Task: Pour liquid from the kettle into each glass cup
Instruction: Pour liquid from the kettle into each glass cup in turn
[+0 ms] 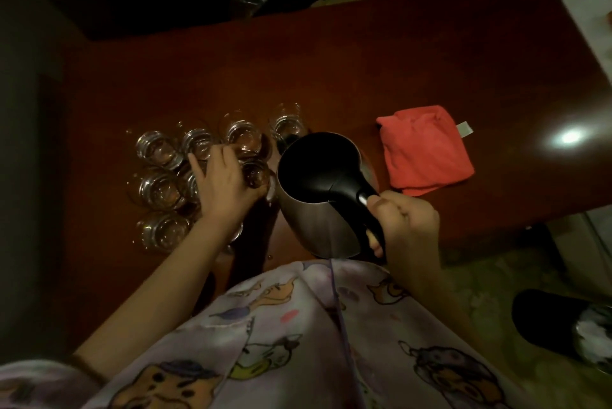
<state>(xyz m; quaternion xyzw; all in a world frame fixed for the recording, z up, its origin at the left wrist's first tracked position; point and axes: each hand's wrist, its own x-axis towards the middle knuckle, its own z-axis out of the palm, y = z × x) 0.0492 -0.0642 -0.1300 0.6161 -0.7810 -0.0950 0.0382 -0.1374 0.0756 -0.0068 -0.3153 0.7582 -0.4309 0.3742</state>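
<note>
Two hands busy: one on a glass, one on the kettle

Several glass cups [159,150] sit bunched together on the left part of a dark reddish table [364,60], roughly in rows, some half hidden under the arm so I can't get an exact count. The left hand [225,183] reaches in over the cluster with fingers curled round one glass cup [256,173] at the right edge of the bunch, right next to the kettle.

The kettle [321,196] is a steel-bodied one with a black lid and black handle, held above the table's near edge just right of the cups. It's tipped a bit with the spout end pointing away toward the far cups. The right hand [404,223] has its fingers wrapped tight round the handle, thumb on top near a small shiny button. Can't see any stream of liquid from this angle.

A folded red cloth [427,150] lies on the table to the right of the kettle, well apart from the cups, with a small white tag [464,129] sticking out; whatever's printed on it is too small to read. No brand readable on the kettle either
</note>
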